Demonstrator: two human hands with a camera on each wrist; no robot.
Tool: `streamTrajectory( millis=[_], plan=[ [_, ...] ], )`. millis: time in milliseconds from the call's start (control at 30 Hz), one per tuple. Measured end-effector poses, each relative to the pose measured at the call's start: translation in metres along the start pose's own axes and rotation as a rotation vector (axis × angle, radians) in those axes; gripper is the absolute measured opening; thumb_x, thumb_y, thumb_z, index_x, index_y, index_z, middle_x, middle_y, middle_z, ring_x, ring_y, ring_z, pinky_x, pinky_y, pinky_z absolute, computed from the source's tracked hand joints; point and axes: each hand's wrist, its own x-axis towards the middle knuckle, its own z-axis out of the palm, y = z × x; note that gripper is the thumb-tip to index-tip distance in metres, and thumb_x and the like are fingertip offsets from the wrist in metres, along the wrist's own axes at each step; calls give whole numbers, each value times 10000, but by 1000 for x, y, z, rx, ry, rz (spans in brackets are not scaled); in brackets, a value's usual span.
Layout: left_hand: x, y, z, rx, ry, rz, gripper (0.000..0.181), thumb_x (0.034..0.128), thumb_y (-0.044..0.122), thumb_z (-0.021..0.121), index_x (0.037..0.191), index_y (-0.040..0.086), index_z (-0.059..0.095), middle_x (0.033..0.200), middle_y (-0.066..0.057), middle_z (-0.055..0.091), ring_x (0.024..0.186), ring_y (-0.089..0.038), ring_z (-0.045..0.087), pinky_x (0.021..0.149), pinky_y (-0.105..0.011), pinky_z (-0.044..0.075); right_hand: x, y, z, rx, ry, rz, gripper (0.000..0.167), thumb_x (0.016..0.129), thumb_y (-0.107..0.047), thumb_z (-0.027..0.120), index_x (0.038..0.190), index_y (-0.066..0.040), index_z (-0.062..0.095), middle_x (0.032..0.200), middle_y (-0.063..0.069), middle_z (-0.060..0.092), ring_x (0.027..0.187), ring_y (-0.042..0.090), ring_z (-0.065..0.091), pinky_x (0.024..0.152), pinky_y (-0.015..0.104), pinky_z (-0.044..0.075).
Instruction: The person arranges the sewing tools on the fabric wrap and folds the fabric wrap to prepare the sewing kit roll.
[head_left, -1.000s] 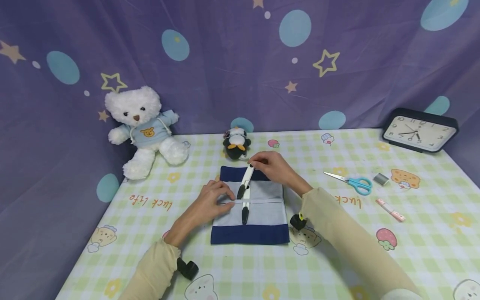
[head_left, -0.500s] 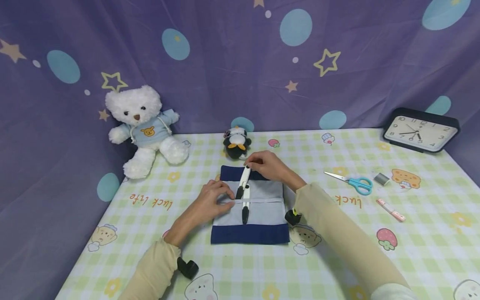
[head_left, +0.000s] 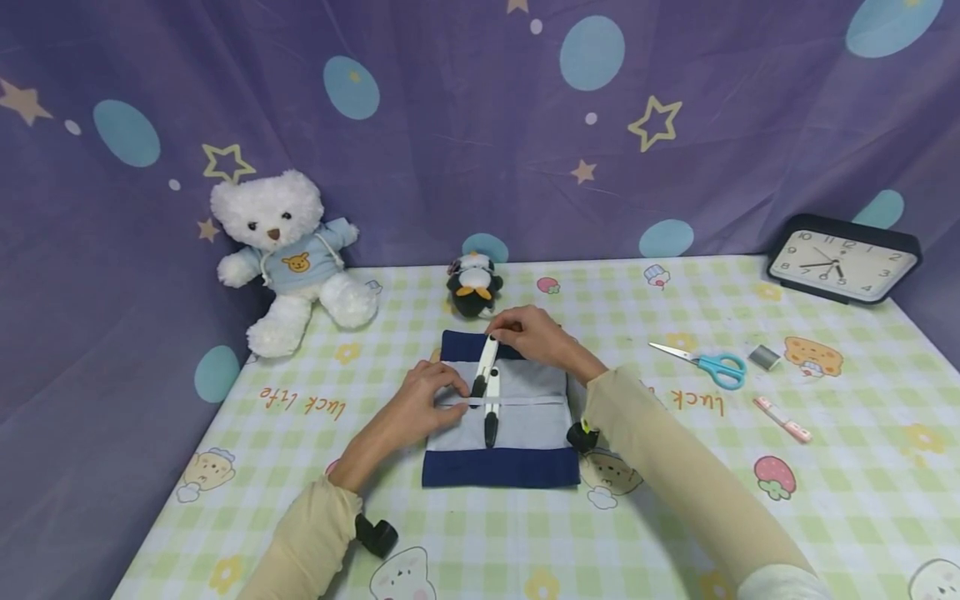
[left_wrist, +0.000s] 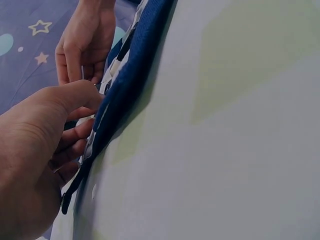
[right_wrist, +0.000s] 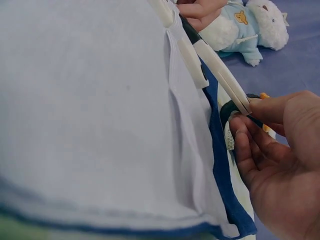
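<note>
A grey cloth organiser [head_left: 528, 429] with navy end bands lies on the table, a thin white elastic strap [head_left: 525, 402] across its middle. One slim white tool with a black end [head_left: 492, 408] is tucked under the strap. Just left of it, my right hand [head_left: 536, 337] pinches the far end of a second, similar white tool [head_left: 487, 358]; its exact kind is unclear. This tool slants, its black end at the strap beside my left fingers. My left hand [head_left: 423, 404] pinches the strap with thumb and forefinger. In the right wrist view, the pinched tool [right_wrist: 222, 77] shows a lengthwise slit.
Blue-handled scissors [head_left: 720, 371], a grey thread spool [head_left: 764, 357] and a small pink-and-white item [head_left: 782, 419] lie at right. A black clock [head_left: 843, 258] stands at back right. A penguin toy [head_left: 474, 287] sits behind the cloth, a white teddy bear [head_left: 292, 258] at back left.
My right hand has shifted left and slightly nearer me, bringing the pinched tool's black end down to the strap. My left hand has stayed in place.
</note>
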Motion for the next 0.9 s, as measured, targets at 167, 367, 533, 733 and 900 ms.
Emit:
streamTrajectory(
  millis=[167, 367, 533, 733, 900],
  plan=[
    [0, 2, -1, -18, -14, -22, 87, 908, 136, 792, 963, 177, 739, 1118, 0, 665, 1033, -239, 508, 916, -470, 410, 1, 1, 3, 3, 7, 21, 206, 1068, -135, 592, 1183, -28, 725, 1102, 77, 711, 945, 211, 660, 803, 369, 539],
    [0, 2, -1, -20, -14, -22, 89, 903, 130, 791, 961, 173, 738, 1101, 4, 663, 1036, -239, 512, 919, -470, 420, 0, 0, 5, 32, 17, 34, 135, 1066, -126, 595, 1121, -45, 689, 1034, 70, 685, 909, 238, 652, 763, 371, 536],
    [0, 2, -2, -18, -19, -23, 91, 900, 136, 795, 963, 170, 739, 1098, 5, 668, 1035, -239, 517, 925, -473, 417, -1, 1, 6, 49, 12, 28, 117, 1062, -106, 596, 1091, -45, 691, 1013, 66, 687, 893, 249, 654, 756, 365, 533],
    [0, 1, -2, -20, -23, -25, 93, 897, 132, 798, 961, 168, 741, 1112, -9, 672, 1039, -242, 521, 924, -470, 421, 0, 1, 8, 49, 15, 16, 123, 1057, -100, 604, 1099, -38, 700, 1010, 69, 692, 889, 228, 652, 765, 365, 535],
    [0, 0, -2, -23, -19, -16, 93, 895, 127, 798, 961, 159, 740, 1113, -15, 676, 1044, -243, 526, 921, -461, 427, 0, 1, 11, 49, 12, 11, 138, 1055, -95, 604, 1115, -29, 709, 1033, 72, 694, 925, 209, 654, 801, 364, 538]
  ],
)
